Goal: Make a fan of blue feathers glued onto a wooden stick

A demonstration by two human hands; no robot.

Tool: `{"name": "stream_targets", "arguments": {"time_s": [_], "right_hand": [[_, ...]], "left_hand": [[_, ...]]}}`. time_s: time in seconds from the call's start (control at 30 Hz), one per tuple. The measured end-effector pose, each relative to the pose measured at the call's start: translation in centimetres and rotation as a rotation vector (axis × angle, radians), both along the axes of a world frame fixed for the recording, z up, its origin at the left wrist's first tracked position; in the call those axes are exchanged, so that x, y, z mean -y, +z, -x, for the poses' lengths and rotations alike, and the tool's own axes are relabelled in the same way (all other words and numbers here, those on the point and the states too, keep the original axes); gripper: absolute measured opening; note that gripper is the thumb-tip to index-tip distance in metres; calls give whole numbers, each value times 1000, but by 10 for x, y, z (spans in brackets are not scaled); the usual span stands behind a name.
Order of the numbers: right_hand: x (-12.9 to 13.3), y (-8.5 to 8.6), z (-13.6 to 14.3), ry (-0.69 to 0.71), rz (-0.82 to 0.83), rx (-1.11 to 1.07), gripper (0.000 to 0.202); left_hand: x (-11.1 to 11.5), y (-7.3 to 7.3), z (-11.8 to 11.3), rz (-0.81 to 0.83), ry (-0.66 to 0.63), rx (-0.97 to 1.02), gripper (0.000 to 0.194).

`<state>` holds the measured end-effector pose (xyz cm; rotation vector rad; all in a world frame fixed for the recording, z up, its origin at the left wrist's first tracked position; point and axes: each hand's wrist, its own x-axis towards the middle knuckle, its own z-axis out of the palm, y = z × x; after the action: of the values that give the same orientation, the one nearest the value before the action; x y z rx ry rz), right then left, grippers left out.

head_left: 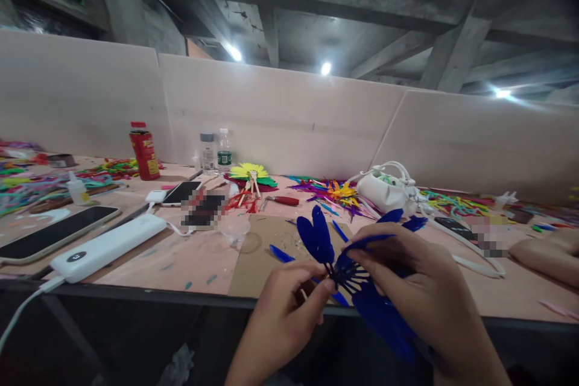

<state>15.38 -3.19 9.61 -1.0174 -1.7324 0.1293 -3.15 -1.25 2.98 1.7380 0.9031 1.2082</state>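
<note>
In front of me a blue feather flower (315, 235) is held up over the table's front edge, its dark quills meeting at a central point. My left hand (287, 301) is closed on that centre, thumb and forefinger pinching the quills. My right hand (418, 274) is closed too, with a blue feather (368, 242) between thumb and fingers at the flower's right side. More blue feathers hang below the right hand, partly hidden by it. Loose blue feathers (281, 253) lie on a brown cardboard sheet (246, 268) beyond my hands.
Phones (58, 232), a white power bank (108, 247) with cables, and a glue bottle (78, 190) lie left. Behind stand a red bottle (145, 154), clear bottles (224, 154), a yellow feather flower (249, 172), red-handled pliers (284, 200) and a white bag (384, 190). Another person's arm (547, 253) rests right.
</note>
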Motion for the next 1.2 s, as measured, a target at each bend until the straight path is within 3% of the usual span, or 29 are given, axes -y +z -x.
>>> {"name": "stream_targets", "arguments": {"time_s": [0.4,0.67,0.87,1.03,1.2], "right_hand": [[-4,-3,2,-8,78,60,9],[-8,-1,7,-84,51,168,10],[-8,0,10,-94,19,221,9],[-9,-3,8,-92,89,199,3],[-10,-8,5,-83,137,160,35]], "left_hand": [[-1,-11,1,-61,82,58,24],[0,1,2,-37,91,-33,24],[0,-3,1,20,108,-23,28],[-1,-2,1,38,102,-44,30],[-2,-1,2,34,85,-49,31]]}}
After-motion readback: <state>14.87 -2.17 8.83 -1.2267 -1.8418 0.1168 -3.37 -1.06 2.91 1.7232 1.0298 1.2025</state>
